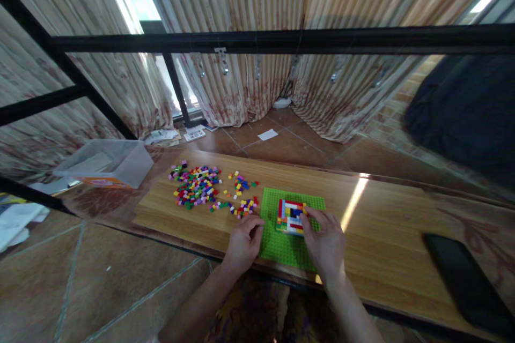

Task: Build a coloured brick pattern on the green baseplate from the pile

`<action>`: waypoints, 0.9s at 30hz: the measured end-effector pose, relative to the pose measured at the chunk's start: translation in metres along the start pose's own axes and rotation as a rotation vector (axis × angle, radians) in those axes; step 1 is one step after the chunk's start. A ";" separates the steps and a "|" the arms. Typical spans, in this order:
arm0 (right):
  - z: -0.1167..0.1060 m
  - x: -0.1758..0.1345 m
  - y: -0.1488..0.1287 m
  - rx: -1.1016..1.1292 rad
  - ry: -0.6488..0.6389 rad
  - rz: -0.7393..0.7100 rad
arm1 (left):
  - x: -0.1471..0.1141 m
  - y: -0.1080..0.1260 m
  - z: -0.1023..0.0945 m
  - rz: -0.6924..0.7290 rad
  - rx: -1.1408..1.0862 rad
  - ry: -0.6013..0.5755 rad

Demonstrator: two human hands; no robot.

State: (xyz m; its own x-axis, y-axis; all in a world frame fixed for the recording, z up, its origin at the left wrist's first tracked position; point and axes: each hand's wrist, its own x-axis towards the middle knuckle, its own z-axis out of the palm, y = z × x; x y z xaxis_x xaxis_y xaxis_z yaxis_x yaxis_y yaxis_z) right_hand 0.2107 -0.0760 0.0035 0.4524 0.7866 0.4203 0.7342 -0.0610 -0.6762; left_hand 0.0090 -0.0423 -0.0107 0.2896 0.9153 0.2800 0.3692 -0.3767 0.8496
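A green studded baseplate (273,246) lies on the wooden board. On it sits a low rectangular build of toy bricks (290,215) in red, white, yellow, blue and other colours. My right hand (326,241) reaches over the plate from the right, thumb and forefinger closed at the build's right edge, on what looks like a small yellow brick. At the plate's left edge rests my left hand (242,244), its fingers curled together; whether anything is inside them is hidden. Just beyond it lie loose small bricks (246,207).
A large pile of coloured bricks (197,187) spreads over the board's left part. Left of it stands a clear plastic box (116,163). A black phone-like slab (462,278) lies at the right end. A black metal bar (257,43) crosses in front of the curtains.
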 end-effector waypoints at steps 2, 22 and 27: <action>-0.001 0.003 0.004 0.101 -0.025 0.068 | -0.001 0.001 0.000 0.012 -0.007 -0.015; 0.017 0.028 0.028 0.611 -0.188 0.558 | -0.002 0.000 0.003 0.027 0.029 -0.021; 0.016 0.030 0.030 0.545 -0.221 0.505 | -0.002 -0.001 0.003 0.032 0.044 -0.023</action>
State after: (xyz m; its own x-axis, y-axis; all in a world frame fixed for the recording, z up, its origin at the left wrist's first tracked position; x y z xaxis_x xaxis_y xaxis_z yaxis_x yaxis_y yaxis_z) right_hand 0.2380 -0.0449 -0.0136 0.5126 0.8515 -0.1102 0.0868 -0.1791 -0.9800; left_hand 0.0110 -0.0444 -0.0131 0.3223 0.8992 0.2958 0.3974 -0.4121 0.8199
